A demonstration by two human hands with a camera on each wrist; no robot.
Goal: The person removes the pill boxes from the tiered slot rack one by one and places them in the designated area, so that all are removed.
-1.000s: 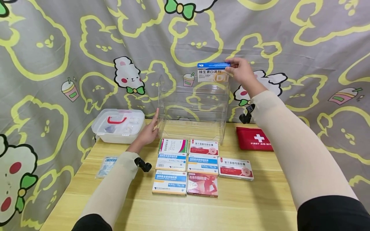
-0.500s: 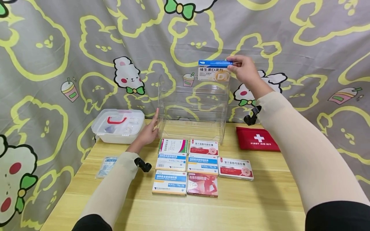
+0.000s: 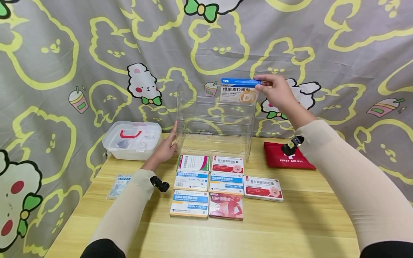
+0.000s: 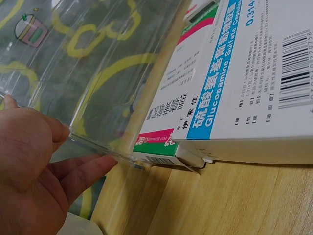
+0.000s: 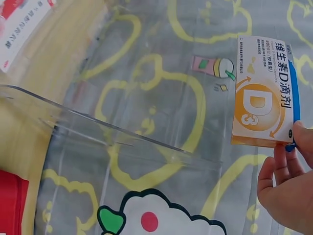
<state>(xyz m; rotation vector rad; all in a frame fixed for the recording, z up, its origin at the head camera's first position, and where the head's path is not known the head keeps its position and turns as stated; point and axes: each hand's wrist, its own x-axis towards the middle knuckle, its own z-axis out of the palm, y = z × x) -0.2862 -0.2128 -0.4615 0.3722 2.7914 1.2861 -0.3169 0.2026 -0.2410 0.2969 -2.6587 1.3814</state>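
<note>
My right hand (image 3: pixel 275 91) pinches the right end of a blue, white and orange vitamin D medicine box (image 3: pixel 238 91). The box stands upright at the top tier of a clear stepped display rack (image 3: pixel 214 125), overlapping its upper right part in the head view. In the right wrist view the orange D3 print on the medicine box (image 5: pixel 264 93) shows, thumb and fingertips at its lower corner. My left hand (image 3: pixel 165 147) touches the rack's left side panel with extended fingers; in the left wrist view its fingertips lie along the edge of the clear rack (image 4: pixel 105 98).
Several medicine boxes lie flat in front of the rack, including a red one (image 3: pixel 226 206) and a blue-and-white one (image 3: pixel 189 204). A lidded box with a red handle (image 3: pixel 132 141) stands left, near a flat packet (image 3: pixel 118 186). A red first aid pouch (image 3: pixel 274 157) lies right.
The right hand and the vitamin D box rose slightly and shifted right, then came down toward the rack's top tier. The left hand stays at the rack's side.
</note>
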